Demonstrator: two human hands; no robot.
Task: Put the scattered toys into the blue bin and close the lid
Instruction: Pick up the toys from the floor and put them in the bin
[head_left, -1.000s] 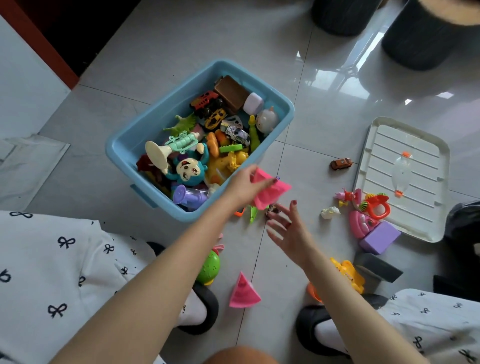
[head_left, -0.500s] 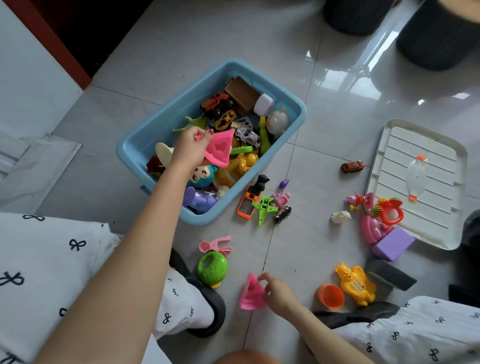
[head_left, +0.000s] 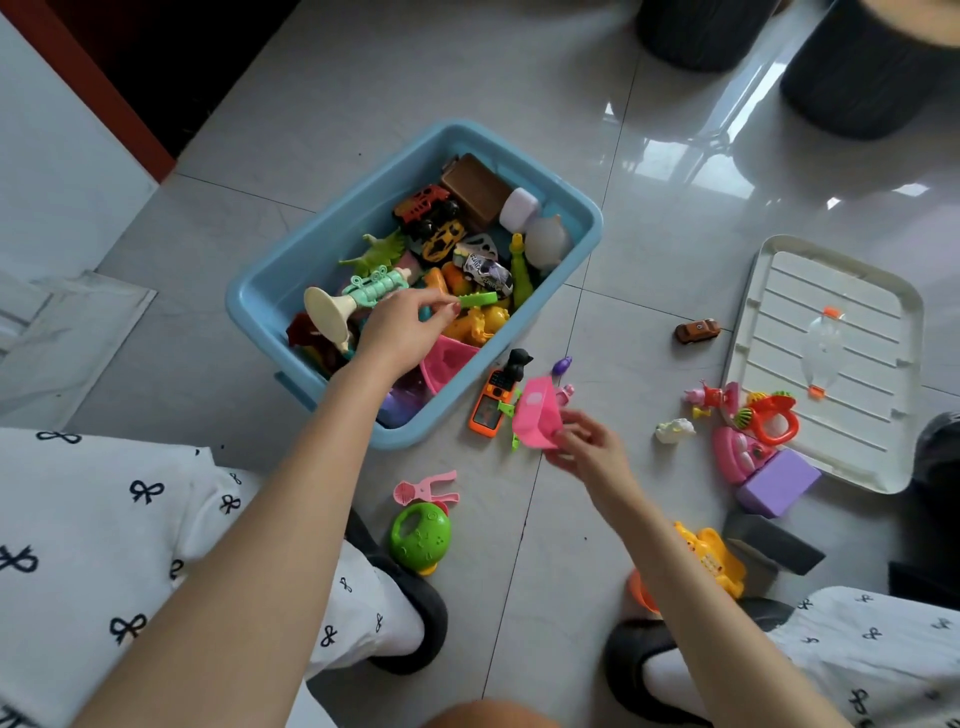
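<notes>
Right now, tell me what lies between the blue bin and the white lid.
In the head view, between the blue bin and the white lid lies bare tile, apart from a small brown toy car close to the lid's left edge.

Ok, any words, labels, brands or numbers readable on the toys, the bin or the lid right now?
None can be read.
White toy car in the blue bin: dark markings, too blurred to read.
Orange toy phone on the floor: keypad and screen too small to read.
White lid: no text visible.

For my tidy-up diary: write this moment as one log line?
left hand over blue bin, empty | right hand holds pink toy | lid off
</notes>
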